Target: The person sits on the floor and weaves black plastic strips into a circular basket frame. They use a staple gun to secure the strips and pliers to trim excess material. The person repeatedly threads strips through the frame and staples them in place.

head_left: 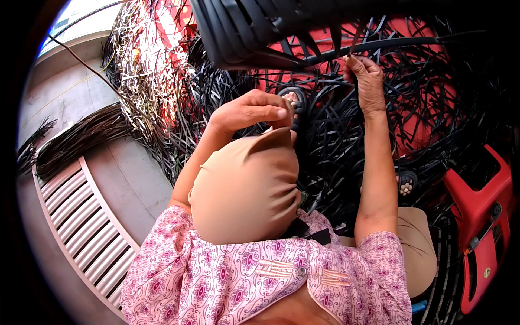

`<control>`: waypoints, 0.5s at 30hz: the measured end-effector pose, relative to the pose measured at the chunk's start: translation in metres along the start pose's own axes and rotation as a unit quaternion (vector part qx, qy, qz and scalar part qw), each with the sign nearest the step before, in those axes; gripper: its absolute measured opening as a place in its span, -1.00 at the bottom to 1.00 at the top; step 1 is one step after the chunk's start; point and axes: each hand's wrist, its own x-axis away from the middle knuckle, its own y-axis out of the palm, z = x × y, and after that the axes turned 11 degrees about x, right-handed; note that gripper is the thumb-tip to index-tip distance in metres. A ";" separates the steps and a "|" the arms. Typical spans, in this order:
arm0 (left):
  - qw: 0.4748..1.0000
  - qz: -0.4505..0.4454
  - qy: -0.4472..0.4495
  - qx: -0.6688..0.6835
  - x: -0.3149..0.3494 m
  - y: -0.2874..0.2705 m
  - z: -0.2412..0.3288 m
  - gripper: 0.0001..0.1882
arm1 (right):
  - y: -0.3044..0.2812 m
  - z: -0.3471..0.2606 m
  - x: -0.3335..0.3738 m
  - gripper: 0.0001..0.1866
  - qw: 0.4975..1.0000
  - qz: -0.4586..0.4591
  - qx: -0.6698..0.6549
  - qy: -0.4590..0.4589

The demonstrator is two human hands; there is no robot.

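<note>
A dark woven basket (238, 38), made of flat black strips, is tilted at the top of the head view; its upper part runs out of the picture. My right hand (369, 81) is raised by its lower edge, with thumb and fingers pinching a thin black strip (355, 39). A longer, thicker black band (390, 44) passes just above these fingertips. Over my raised left knee (244, 184), my left hand (252, 111) is closed, its fingers curled toward the thumb. Whatever its fingertips may hold is hidden from sight.
Loose black strips (330, 130) lie tangled over a red sheet (420, 130) around my sandalled feet. At right stands a red plastic piece of furniture (479, 200). A pale slatted bench (81, 211) at left bears a bundle of dark strips (81, 138).
</note>
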 end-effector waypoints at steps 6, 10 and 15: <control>0.929 -0.112 0.148 -0.321 -0.094 0.046 0.020 -0.79 | -0.002 -0.005 -0.009 -0.78 0.999 -0.008 0.023 -0.024; 0.843 0.058 0.188 -0.500 -0.116 0.045 0.003 -0.85 | -0.013 -0.002 -0.010 -0.76 0.998 -0.021 0.051 -0.043; 0.802 0.223 0.286 -0.473 -0.119 0.046 -0.019 -0.74 | -0.014 0.013 -0.003 -0.78 0.999 -0.020 0.029 -0.040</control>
